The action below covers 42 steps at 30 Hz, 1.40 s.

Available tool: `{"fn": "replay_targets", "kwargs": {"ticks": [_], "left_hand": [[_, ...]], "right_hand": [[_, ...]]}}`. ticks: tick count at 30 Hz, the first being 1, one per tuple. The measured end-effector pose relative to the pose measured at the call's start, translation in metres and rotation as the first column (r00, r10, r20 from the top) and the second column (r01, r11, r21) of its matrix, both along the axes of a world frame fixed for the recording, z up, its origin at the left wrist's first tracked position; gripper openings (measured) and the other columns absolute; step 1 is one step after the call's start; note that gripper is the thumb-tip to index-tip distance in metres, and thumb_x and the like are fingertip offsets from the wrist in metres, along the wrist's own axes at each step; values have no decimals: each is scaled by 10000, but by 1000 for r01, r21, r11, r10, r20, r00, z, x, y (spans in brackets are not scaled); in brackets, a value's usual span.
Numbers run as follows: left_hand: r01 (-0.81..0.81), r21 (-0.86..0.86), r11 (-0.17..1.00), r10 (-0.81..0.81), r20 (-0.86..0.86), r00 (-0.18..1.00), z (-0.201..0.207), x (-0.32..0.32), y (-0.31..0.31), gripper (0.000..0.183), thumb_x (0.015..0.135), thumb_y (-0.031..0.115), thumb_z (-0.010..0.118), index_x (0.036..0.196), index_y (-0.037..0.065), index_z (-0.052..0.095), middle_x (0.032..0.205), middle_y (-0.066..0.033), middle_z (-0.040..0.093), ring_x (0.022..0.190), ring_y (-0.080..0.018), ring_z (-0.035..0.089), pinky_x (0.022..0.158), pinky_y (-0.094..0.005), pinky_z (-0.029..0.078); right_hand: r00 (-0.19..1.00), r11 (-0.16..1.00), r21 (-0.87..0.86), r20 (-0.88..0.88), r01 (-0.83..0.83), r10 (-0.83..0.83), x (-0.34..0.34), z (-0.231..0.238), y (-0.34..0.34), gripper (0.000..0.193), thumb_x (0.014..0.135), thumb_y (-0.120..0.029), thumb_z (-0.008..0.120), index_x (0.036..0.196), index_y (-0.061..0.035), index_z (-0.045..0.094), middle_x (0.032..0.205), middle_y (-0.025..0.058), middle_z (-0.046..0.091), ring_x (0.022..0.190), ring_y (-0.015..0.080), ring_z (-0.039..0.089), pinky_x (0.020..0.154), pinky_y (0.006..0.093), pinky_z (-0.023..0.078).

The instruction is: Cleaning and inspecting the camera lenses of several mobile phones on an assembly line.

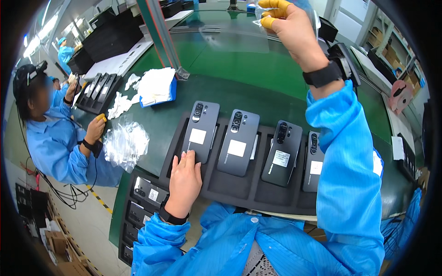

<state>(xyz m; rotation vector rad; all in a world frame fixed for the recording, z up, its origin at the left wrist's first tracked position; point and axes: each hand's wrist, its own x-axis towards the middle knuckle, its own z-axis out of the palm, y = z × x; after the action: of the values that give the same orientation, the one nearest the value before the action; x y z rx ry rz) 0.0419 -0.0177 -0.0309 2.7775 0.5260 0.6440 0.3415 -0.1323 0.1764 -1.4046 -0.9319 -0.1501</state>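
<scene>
A black foam tray in front of me holds several dark grey phones, camera side up, each with a white label. My left hand lies with outstretched fingers on the lower end of the leftmost phone. To its right are a second phone, a third phone and one more phone, partly covered by my right sleeve. My right hand is raised far out at the top, yellow cots on its fingers, pinching clear plastic film. The film's outline is hard to make out.
Left of the tray lie a pile of clear plastic and a blue box of white wipes. Another tray of phones sits lower left. A co-worker sits at left beside a black tray. A metal post rises behind.
</scene>
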Motion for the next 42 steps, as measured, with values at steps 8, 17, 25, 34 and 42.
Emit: {"fn": "replay_targets", "kwargs": {"ticks": [8,17,25,34,42], "left_hand": [[41,-38,998,-38,72,997,-3,6,-1,270,857,90,602,1096,-36,601,1129,-252,620,1101,-400,574,1000,-483,404],[369,-142,919,-343,177,923,28,29,-67,198,846,26,603,1023,-59,623,1197,-239,589,1059,-396,591,913,-415,469],[446,-191,874,-442,66,895,14,27,-90,203,847,13,570,1027,-75,606,1194,-235,598,1079,-374,584,947,-404,441],[553,-58,831,-547,95,832,13,33,-97,181,886,72,634,1005,-65,648,1012,-214,662,946,-359,630,868,-402,491],[397,-97,913,-403,-59,913,2,30,-87,270,961,115,531,1181,-27,597,1191,-160,623,1097,-280,588,976,-365,424]], "right_hand": [[990,959,-261,111,109,-82,-68,14,-180,462,841,15,552,1302,4,515,1191,114,580,947,133,582,778,251,510],[751,761,-314,-179,569,-635,-193,-33,-425,494,821,-66,639,1290,21,507,1185,110,589,872,105,597,699,202,499],[147,414,-795,-391,444,-908,-312,-130,-605,393,731,33,505,1106,-27,609,874,44,641,686,127,607,616,244,516],[-152,-209,-936,259,-282,-954,-397,-386,-610,335,675,-331,832,840,-61,725,867,140,714,826,284,696,714,385,551],[-295,-31,-981,88,-191,-951,-395,-493,-559,217,805,-146,651,1001,-67,698,929,167,706,806,292,697,727,368,565]]}}
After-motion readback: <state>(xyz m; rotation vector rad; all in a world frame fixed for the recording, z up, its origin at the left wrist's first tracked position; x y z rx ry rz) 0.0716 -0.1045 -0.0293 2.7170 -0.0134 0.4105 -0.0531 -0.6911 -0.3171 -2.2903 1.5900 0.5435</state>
